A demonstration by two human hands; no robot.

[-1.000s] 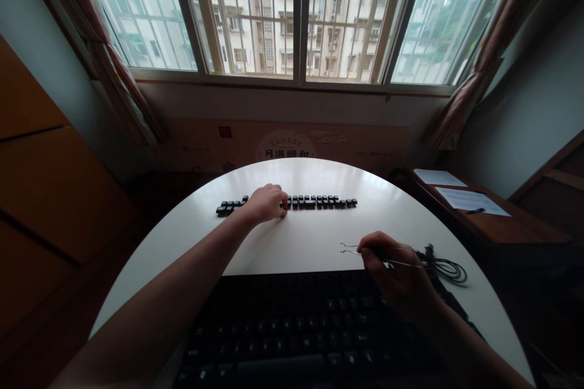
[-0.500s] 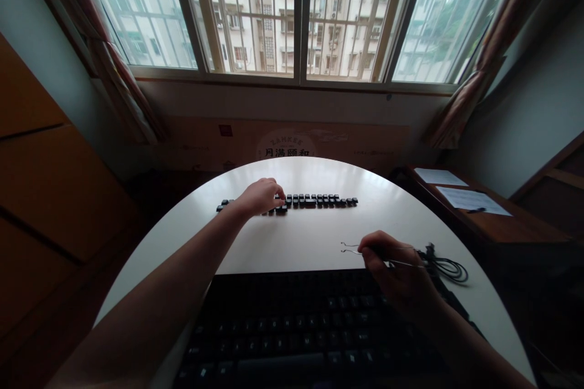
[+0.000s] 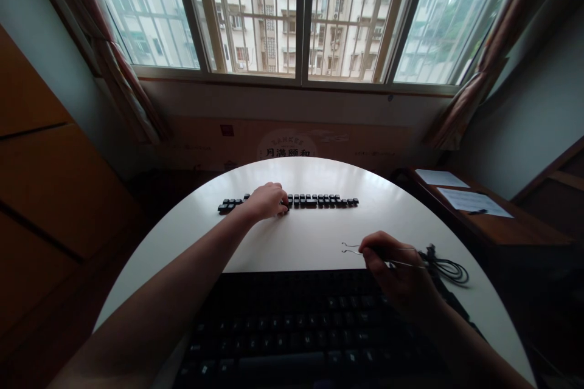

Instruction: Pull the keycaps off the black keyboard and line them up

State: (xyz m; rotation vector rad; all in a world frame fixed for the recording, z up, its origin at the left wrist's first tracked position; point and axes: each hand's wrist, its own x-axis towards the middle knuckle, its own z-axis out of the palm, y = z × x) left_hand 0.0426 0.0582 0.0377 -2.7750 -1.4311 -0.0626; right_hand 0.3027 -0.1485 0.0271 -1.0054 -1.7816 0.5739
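Note:
My left hand [image 3: 268,200] reaches across the table, its fingers pinched on a black keycap [image 3: 285,209] at the near side of a row of loose keycaps [image 3: 311,201]. The hand hides the middle of that row. In my right hand [image 3: 396,264] is a wire keycap puller [image 3: 350,248], held closed in the fingers with its two hooked ends pointing left over the table. Below my hands lies a black keyboard [image 3: 283,340]. Keys show in its lower rows, while its upper part is dark and hard to make out.
A coiled black cable [image 3: 449,268] lies on the round white table [image 3: 292,243], right of my right hand. Papers [image 3: 474,202] and a pen [image 3: 477,212] rest on a brown side table. A large cardboard box [image 3: 356,137] stands beneath the window behind the table.
My left hand has shifted slightly right and towards me, its fingers coming down over the near keycaps. More keycaps show to its left. My right hand and the puller have hardly moved.

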